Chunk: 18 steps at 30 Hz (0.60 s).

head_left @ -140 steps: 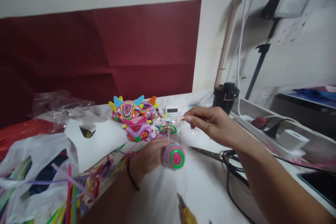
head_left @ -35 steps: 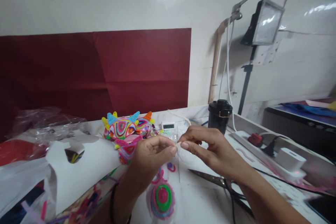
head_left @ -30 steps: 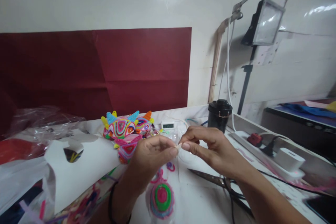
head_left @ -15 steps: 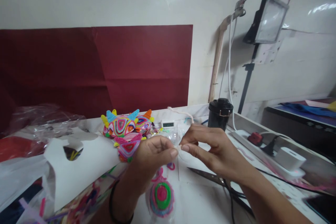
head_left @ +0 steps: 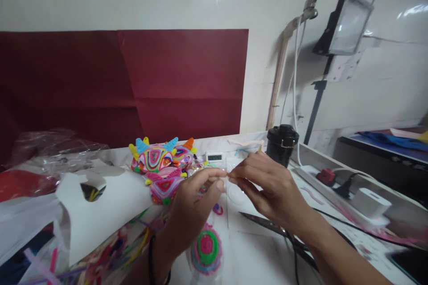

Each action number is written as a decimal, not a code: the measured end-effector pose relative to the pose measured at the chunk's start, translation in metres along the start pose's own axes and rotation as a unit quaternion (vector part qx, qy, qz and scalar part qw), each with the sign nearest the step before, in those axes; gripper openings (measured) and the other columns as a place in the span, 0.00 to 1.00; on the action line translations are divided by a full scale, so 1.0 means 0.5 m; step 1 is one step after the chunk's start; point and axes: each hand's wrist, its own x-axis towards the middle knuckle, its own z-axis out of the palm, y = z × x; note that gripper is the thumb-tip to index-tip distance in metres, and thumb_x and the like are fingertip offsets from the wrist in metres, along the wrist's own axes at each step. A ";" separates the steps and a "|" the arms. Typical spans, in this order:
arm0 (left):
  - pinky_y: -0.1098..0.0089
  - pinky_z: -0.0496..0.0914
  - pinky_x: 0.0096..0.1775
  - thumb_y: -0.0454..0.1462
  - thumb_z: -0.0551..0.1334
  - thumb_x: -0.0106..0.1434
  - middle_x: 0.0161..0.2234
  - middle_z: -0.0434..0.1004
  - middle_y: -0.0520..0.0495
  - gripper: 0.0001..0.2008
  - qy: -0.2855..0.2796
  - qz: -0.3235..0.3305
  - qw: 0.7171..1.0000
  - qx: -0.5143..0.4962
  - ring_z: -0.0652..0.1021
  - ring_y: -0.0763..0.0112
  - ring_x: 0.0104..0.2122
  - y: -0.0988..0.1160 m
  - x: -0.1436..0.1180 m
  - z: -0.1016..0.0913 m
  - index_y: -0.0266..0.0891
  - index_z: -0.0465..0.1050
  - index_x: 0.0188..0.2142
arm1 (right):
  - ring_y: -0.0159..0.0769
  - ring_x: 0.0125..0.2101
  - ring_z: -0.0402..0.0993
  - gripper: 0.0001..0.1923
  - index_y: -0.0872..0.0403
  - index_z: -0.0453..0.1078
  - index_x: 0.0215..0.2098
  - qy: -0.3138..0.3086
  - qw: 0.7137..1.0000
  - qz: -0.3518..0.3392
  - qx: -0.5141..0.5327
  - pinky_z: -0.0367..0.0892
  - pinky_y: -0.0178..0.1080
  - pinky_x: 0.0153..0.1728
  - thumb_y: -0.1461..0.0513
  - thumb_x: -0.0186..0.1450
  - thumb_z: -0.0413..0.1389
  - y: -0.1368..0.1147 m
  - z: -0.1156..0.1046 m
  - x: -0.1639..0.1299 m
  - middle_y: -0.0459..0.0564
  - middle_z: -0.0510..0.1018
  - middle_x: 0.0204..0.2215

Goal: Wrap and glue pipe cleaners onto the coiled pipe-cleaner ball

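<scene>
My left hand (head_left: pixel 197 200), with a dark band at the wrist, has its thumb and fingers closed together above the white table. Its fingertips meet those of my right hand (head_left: pixel 264 182), which is pinched shut. Whatever lies between the fingertips is too small to make out. A pale fuzzy strand (head_left: pixel 245 143) shows just beyond my right hand; whether it is held I cannot tell. Below my hands lies a round pink, green and blue coiled piece (head_left: pixel 206 249). Scissors (head_left: pixel 264 222) rest under my right wrist. A small purple and pink curl (head_left: pixel 218 209) lies beside my left hand.
Colourful horned masks (head_left: pixel 157 162) sit behind my left hand. A small white digital display (head_left: pixel 214 157) and a black lidded cup (head_left: pixel 282 144) stand at the back. White cut paper (head_left: pixel 103 205) covers loose strips at left. A power strip (head_left: pixel 341 191) lies at right.
My right fingers have closed in more and turned, and my left fingers have straightened towards them. The pale strand has shifted right and lies flatter. The view has moved slightly.
</scene>
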 end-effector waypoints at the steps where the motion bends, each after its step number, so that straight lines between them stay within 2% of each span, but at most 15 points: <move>1: 0.70 0.70 0.37 0.36 0.57 0.61 0.33 0.79 0.49 0.08 0.007 0.016 0.999 0.031 0.78 0.69 0.34 0.002 0.000 -0.002 0.39 0.74 0.38 | 0.35 0.28 0.67 0.07 0.57 0.71 0.32 -0.001 1.000 0.000 0.002 0.58 0.40 0.33 0.67 0.67 0.53 0.001 0.001 0.000 0.49 0.75 0.24; 4: 0.72 0.70 0.37 0.34 0.57 0.61 0.32 0.80 0.51 0.08 0.022 0.054 0.994 0.090 0.78 0.71 0.33 0.004 0.002 -0.009 0.40 0.76 0.35 | 0.35 0.28 0.67 0.06 0.57 0.71 0.32 -0.002 1.000 -0.002 0.008 0.58 0.39 0.33 0.67 0.67 0.54 0.003 0.002 0.000 0.49 0.75 0.24; 11: 0.74 0.69 0.33 0.33 0.58 0.61 0.25 0.79 0.55 0.06 0.042 0.105 0.983 0.144 0.77 0.74 0.27 -0.009 0.005 -0.011 0.40 0.75 0.32 | 0.35 0.27 0.67 0.08 0.57 0.71 0.31 -0.013 1.000 -0.001 -0.002 0.58 0.40 0.33 0.67 0.67 0.53 0.003 0.003 0.000 0.49 0.75 0.24; 18: 0.71 0.69 0.33 0.31 0.57 0.61 0.26 0.78 0.50 0.06 0.157 0.203 0.926 0.278 0.78 0.69 0.28 -0.018 -0.002 0.009 0.37 0.71 0.29 | 0.34 0.25 0.66 0.08 0.58 0.72 0.30 0.012 1.000 0.012 -0.011 0.58 0.39 0.31 0.68 0.66 0.53 -0.011 0.022 -0.003 0.49 0.74 0.22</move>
